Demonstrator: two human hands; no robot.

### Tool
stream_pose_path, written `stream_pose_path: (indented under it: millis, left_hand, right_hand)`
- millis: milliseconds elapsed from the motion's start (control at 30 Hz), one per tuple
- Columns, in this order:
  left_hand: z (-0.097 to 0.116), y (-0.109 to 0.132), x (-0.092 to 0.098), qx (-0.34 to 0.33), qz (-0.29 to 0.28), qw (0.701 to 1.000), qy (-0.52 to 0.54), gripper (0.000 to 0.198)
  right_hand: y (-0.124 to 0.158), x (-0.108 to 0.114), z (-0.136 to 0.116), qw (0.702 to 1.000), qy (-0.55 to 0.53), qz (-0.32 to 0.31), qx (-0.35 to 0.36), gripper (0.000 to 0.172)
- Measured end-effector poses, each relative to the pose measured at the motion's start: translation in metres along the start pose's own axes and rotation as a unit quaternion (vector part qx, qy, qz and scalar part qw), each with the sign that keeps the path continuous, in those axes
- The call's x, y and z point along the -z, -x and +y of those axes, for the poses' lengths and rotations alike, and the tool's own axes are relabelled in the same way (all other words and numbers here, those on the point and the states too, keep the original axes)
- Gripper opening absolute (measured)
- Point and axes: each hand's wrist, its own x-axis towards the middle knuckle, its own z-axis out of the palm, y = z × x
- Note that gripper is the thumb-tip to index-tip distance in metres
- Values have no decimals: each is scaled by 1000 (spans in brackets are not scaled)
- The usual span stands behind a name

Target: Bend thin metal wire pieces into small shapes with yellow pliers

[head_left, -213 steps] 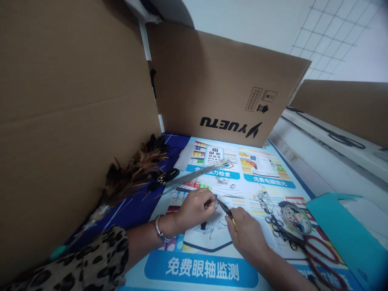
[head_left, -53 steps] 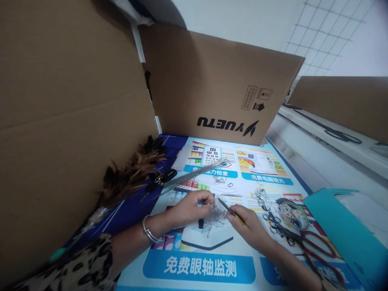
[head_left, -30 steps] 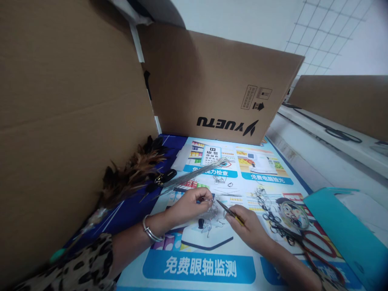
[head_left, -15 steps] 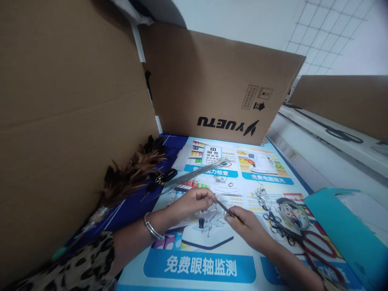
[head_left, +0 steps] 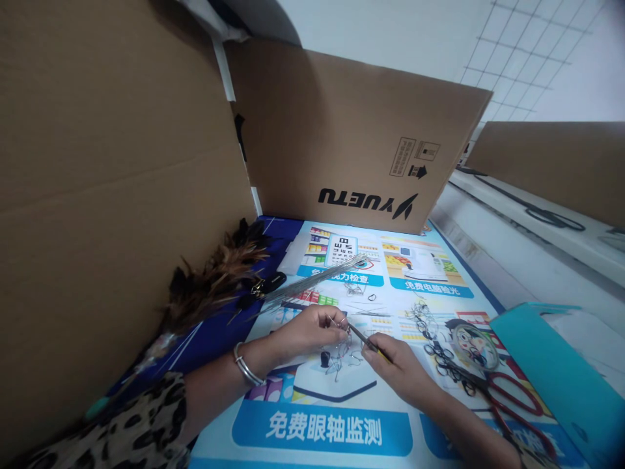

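Note:
My left hand, with a silver bangle at the wrist, pinches thin bent wire between thumb and fingers. From the right, my right hand grips a slim dark metal tool with a yellow handle; its exact kind is unclear. The tool's tip meets the wire at my left fingertips. Below them, several bent wire pieces lie on the printed sheet beside a small black object. Behind my hands rests a bundle of long straight wires.
Scissors with red handles lie at right, near small black rings, a round clear container and a teal box. Brown feathers line the left side. Cardboard panels stand at the back and left.
My left fingers have shifted and curled a little lower, so more of the wire shows above the thumb. My right hand and its tool have barely moved.

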Motion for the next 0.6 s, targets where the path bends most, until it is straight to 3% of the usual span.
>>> stream_pose_path:
  millis: [333, 600]
  left_hand:
    - [1, 1, 1, 8, -39, 999, -7, 20]
    - [1, 0, -1, 8, -30, 999, -44, 18]
  right_hand:
    - [1, 0, 0, 1000, -4, -1, -3, 22]
    - [1, -4, 4, 1000, 22, 15, 14, 21]
